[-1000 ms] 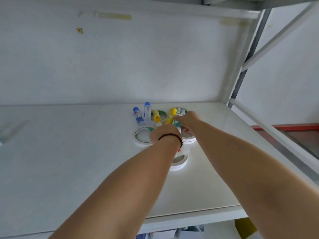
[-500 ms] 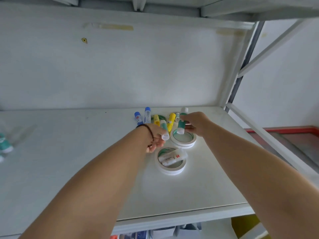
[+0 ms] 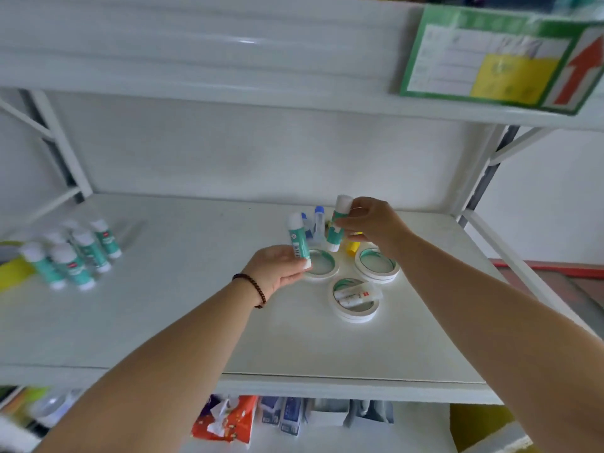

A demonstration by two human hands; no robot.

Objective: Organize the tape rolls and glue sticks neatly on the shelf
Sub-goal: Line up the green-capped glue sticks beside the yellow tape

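My left hand [image 3: 277, 268] holds a green-and-white glue stick [image 3: 298, 238] upright above the white shelf [image 3: 196, 322]. My right hand [image 3: 372, 223] grips a second green glue stick [image 3: 338, 223], lifted just behind the tape rolls. Three white tape rolls lie flat: one [image 3: 322, 264] beside my left hand, one [image 3: 377, 264] under my right wrist, one [image 3: 354, 300] nearest me with two small white tubes lying in it. Blue-capped glue sticks [image 3: 318, 222] and a yellow one [image 3: 353, 246] sit behind. Several green glue sticks [image 3: 73, 253] stand grouped at the shelf's left.
An upper shelf with a green, yellow and red label [image 3: 496, 57] hangs overhead. White frame posts [image 3: 474, 191] flank the shelf. Below the shelf edge are packets [image 3: 228, 420] and a yellow object [image 3: 480, 426]. A yellow thing [image 3: 9, 273] sits at the far left.
Both hands have lifted off the pile, each raising a green glue stick. My head has tilted up and left, bringing the group of standing glue sticks and the upper shelf into view.
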